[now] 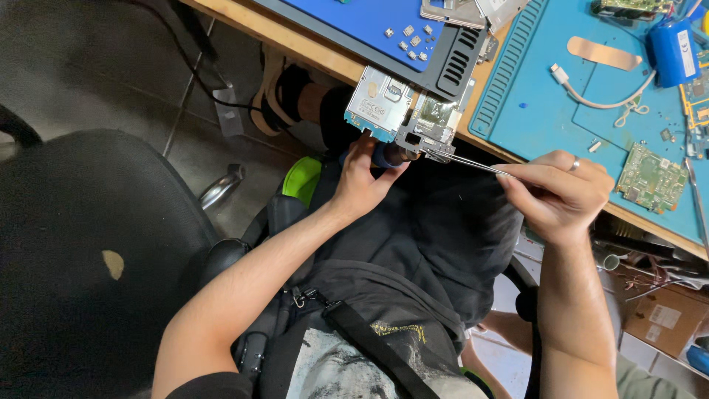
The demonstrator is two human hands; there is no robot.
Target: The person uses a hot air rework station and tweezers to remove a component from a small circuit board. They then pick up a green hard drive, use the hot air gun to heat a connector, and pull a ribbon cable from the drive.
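Blue silicone covers the work mat (591, 74) just past my right hand (557, 193), and on it lie a green circuit board (651, 177), a white cable (591, 94) and a blue cylindrical cell (673, 52), all beyond my fingers and well clear of the tool. A second blue tray (369, 21) with small metal parts sits beyond my left hand (362, 181).

That hand is closed around a dark-handled tool (388, 155), and the stripped electronics assembly (406, 114) stands directly above the grip: a silver shield plate edged by a blue board, with a dark frame beside it. It hangs off the wooden bench edge (325, 60), over my lap. Its long axis runs sideways along the bench edge, its flat face tilted up toward me.

My right thumb and fingers pinch thin metal tweezers (465, 161). They run nearly level from that pinch leftward, tips touching the frame's lower corner, just beside my left fingertips.
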